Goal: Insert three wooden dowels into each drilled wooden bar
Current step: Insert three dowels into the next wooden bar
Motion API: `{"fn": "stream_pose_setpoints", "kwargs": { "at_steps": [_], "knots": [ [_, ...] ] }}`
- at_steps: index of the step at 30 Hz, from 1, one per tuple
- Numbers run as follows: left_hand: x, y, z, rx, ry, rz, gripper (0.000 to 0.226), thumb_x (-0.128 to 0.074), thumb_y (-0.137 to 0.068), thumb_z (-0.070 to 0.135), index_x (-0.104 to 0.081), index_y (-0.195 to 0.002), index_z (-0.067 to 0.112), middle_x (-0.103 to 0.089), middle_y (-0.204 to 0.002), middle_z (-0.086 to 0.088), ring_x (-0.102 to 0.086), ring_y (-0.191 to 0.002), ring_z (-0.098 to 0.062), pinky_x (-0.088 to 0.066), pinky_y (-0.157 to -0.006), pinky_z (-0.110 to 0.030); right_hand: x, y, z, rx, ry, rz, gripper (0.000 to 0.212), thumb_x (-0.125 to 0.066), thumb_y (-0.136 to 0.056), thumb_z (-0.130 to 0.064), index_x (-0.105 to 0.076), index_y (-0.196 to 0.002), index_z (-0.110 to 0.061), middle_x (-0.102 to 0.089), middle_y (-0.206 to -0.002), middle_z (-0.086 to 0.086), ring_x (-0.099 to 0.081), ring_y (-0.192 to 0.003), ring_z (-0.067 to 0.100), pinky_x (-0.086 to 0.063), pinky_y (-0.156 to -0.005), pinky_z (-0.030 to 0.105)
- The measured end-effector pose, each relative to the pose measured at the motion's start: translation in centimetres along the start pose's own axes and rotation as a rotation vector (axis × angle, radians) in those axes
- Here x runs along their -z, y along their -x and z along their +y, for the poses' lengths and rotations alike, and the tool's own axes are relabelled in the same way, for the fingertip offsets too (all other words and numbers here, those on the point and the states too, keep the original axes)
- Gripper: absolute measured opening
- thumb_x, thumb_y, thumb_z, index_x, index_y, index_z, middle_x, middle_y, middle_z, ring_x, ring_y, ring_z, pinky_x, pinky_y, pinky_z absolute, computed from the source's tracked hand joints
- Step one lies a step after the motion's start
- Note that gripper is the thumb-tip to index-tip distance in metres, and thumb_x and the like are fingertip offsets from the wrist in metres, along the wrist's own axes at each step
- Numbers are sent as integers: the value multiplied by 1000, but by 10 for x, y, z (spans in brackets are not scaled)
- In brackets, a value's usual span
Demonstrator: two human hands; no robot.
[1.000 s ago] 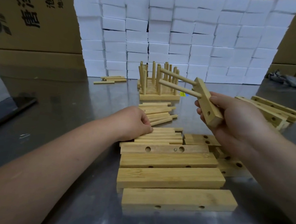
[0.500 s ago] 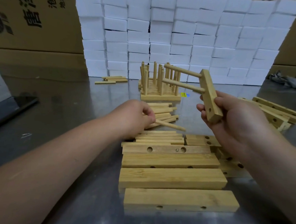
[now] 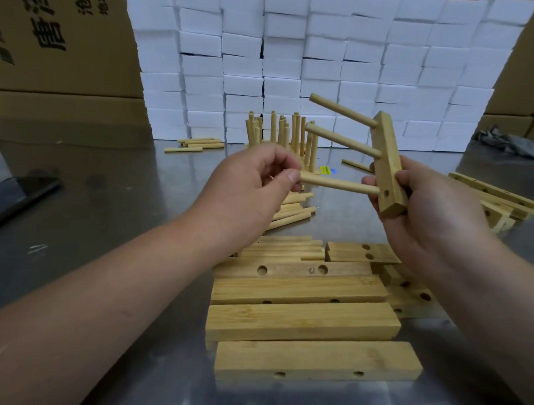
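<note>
- Hands: the left hand [image 3: 260, 183] pinches the free end of the third dowel [image 3: 337, 185] between thumb and fingertips. The right hand [image 3: 420, 204] is curled round the lower end of the drilled bar [image 3: 385, 159], which it holds above the desk [image 3: 120, 194], nearly upright and leaning slightly.
- Background: a wall of white blocks [image 3: 329, 50] stands at the rear of the desk, with cardboard boxes [image 3: 51, 36] behind it.
- Stock: blank bars [image 3: 299, 321] lie side by side just below the hands, and more bars [image 3: 495, 195] lie to the right.
- Finished pieces [image 3: 281, 132] stand at the rear with their dowels pointing up.
- Loose dowels [image 3: 293, 210] are heaped under the left hand, and a few more [image 3: 197, 144] lie far left.
- Held bar: two upper dowels [image 3: 343, 141] are seated and jut leftward, roughly parallel.
- The third dowel's tip meets the bar's face at the lowest hole. Cannot tell how deep it sits.
- Judgement: this is the last insertion for this bar.
- Method: keep the dowel parallel with the two above and push straight along its axis, with a slight twist if it binds.
- Brace the right-hand fingers directly behind the hole so the bar cannot pivot.
- Risk: sideways leverage could jam the dowel or leave it seated crooked.
</note>
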State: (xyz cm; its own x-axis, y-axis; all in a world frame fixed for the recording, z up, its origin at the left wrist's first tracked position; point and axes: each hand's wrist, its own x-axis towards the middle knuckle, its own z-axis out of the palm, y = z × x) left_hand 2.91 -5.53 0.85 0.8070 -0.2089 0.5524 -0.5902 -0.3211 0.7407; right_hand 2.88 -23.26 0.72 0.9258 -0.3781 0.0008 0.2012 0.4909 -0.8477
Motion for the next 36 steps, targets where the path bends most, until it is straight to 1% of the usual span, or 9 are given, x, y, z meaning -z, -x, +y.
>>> {"fn": "stream_pose_setpoints", "kwargs": {
  "at_steps": [3,5,11,17,18,22,26,33,36],
  "knots": [
    [-3,3,2,-65,-60,-30,32,-54,-90,14,-56,-81,44,-61,-67,21,-54,-62,12,-43,-58,-6,-1,3,1,-14,3,-8,34,-37,-93,-4,-61,-116,-12,-64,-105,9,-70,-65,12,-57,-67,22],
    [-3,4,0,-88,-103,-36,32,-55,-90,16,-56,-84,47,-60,-70,24,-54,-66,14,-42,-60,-3,-2,5,0,-12,-1,-7,35,-36,-94,-4,-60,-119,-11,-63,-103,10,-71,-65,13,-58,-66,23],
    [-4,3,-2,-202,-242,-38,21,-58,-88,18,-69,-105,20,-52,-72,22,-49,-71,10,-38,-65,-6,-7,14,0,12,-1,-25,37,-34,-94,-2,-61,-118,-10,-65,-94,11,-71,-67,18,-53,-55,21],
    [-4,1,1,-328,-372,-83,23,-50,-91,19,-66,-106,14,-44,-72,22,-43,-77,14,-33,-69,-4,-11,23,1,94,49,-75,33,-41,-97,-10,-56,-126,-11,-73,-77,1,-71,-68,13,-54,-57,20],
    [-5,2,0,-326,-368,-89,23,-49,-91,20,-66,-105,14,-44,-72,21,-43,-77,13,-34,-68,-6,-12,24,2,108,62,-87,33,-41,-98,-10,-56,-126,-12,-73,-76,-1,-70,-70,12,-54,-59,19],
    [-7,2,1,-307,-347,-91,24,-47,-90,23,-66,-102,14,-45,-71,19,-43,-74,11,-33,-65,-8,-12,28,3,142,110,-123,36,-38,-98,-8,-53,-130,-13,-65,-107,7,-68,-77,11,-55,-67,18],
    [-8,3,1,-255,-327,-111,18,-49,-93,21,-66,-97,17,-47,-66,17,-44,-71,9,-33,-61,-7,-11,28,4,151,140,-144,38,-37,-98,-7,-50,-133,-17,-62,-116,8,-66,-85,11,-55,-75,19],
    [-6,4,6,-112,-264,-198,20,-48,-92,26,-53,-76,37,-52,-60,34,-48,-59,11,-34,-52,-4,-11,30,4,144,166,-170,33,-35,-99,-7,-56,-118,-23,-61,-94,3,-63,-85,10,-53,-73,17],
    [-6,4,9,-61,-257,-219,21,-47,-92,29,-54,-73,34,-52,-60,35,-48,-58,12,-34,-50,-4,-12,31,4,140,156,-162,30,-36,-99,-7,-57,-107,-28,-61,-95,3,-63,-85,11,-53,-73,17]
  ]
}}
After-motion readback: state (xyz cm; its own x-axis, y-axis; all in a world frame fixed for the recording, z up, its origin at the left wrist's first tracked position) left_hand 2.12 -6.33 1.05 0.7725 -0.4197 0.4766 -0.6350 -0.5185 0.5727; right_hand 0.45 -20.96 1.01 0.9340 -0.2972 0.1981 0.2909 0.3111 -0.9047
